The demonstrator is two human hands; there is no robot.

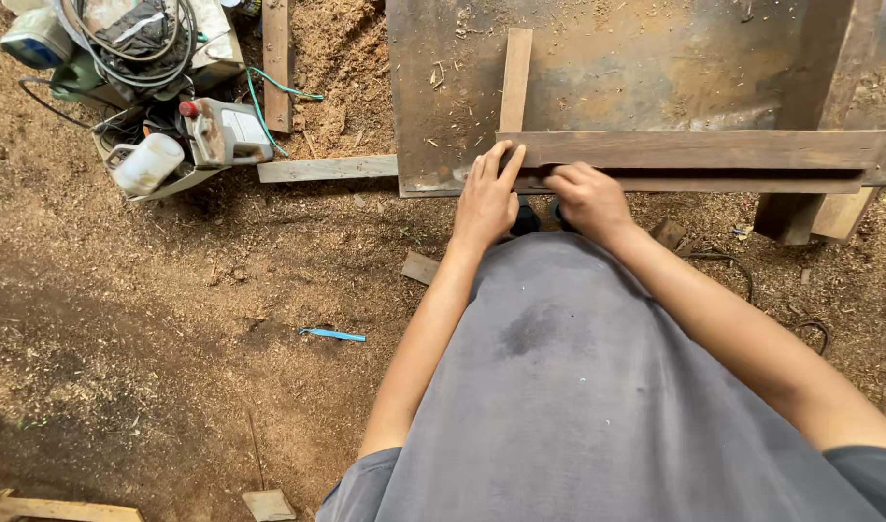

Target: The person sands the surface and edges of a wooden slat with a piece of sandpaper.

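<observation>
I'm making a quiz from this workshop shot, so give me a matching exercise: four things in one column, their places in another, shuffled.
Things:
1. left hand
2. right hand
3. blue strip
4. power tools

Places:
A. on the sawdust floor, left of the person
B. fingers flat on the end of the long plank
C. piled at top left
D. curled at the plank's near edge

Pairs: 1-B, 2-D, 3-A, 4-C

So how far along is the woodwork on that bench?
Done: a long plank lies across the worktop, with a narrower strip standing square to it. In hand: the left hand presses the plank's end, the right hand grips its near edge. Left: nothing visibly fixes the two pieces together.
</observation>
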